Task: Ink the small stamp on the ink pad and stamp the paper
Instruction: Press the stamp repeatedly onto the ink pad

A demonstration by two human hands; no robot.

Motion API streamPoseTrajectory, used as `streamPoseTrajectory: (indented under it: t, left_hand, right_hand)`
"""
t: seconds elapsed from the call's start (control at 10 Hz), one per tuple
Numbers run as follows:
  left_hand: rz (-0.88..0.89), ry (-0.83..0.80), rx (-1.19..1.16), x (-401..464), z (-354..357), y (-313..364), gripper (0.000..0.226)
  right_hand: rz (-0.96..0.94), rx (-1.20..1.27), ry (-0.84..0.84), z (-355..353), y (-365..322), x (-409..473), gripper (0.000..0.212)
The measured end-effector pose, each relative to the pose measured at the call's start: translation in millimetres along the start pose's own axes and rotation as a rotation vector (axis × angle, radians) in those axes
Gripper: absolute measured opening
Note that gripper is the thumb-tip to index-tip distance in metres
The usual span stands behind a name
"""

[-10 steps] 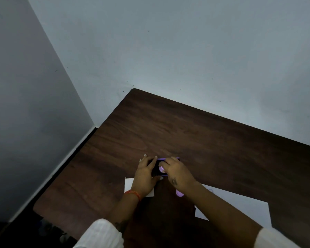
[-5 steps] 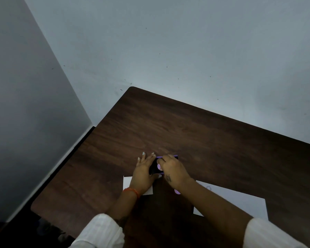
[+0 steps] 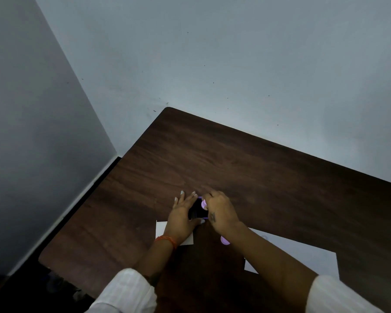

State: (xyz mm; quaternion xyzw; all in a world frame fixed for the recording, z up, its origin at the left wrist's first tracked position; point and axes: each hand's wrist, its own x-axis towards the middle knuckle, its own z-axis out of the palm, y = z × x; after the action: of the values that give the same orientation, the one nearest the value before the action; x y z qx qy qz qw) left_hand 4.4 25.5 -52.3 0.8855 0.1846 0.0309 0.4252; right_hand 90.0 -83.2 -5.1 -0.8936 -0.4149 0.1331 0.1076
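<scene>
A dark ink pad (image 3: 198,211) with a purple rim lies on the brown table (image 3: 235,168) between my two hands. My left hand (image 3: 182,216) rests flat against its left side, fingers spread and thumb along its near edge. My right hand (image 3: 220,211) is closed around a small lilac stamp (image 3: 204,204), held down at the pad's right part. A white sheet of paper (image 3: 303,254) lies to the right under my right forearm. A second lilac round piece (image 3: 225,240) peeks out beneath my right wrist.
A small white slip of paper (image 3: 161,229) lies under my left wrist. The table's left edge and rounded far corner (image 3: 167,108) sit close to two pale walls, with a dark gap to the floor on the left.
My right hand has shifted slightly over the pad with the stamp. The left hand's fingers have spread flatter beside the pad. The view has drifted a little.
</scene>
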Motion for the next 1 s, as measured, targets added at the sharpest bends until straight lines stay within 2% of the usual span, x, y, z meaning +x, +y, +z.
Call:
streamPoseTrajectory:
  t: [0.2,0.4,0.6,0.7,0.9,1.0]
  left_hand:
    - [-0.013,-0.007,-0.009,0,0,0,0.076]
    - [-0.017,-0.01,0.001,0,-2,3,0.073]
    - [-0.027,-0.007,0.008,0,-3,4,0.074]
    - [-0.026,-0.005,0.016,0,-2,2,0.075]
    - [-0.033,-0.008,0.014,2,0,1,0.074]
    - [-0.046,-0.018,0.021,1,0,-1,0.075]
  right_hand:
    - [-0.167,-0.115,-0.115,-8,9,3,0.038]
    - [0.031,0.048,-0.013,-12,-4,-2,0.024]
    - [-0.023,0.113,-0.043,-23,13,-4,0.02]
    - [-0.077,0.036,-0.047,-8,13,-14,0.024]
    - [-0.016,0.09,0.0,-9,9,-9,0.023]
    - [-0.041,0.155,-0.078,-22,14,-4,0.019]
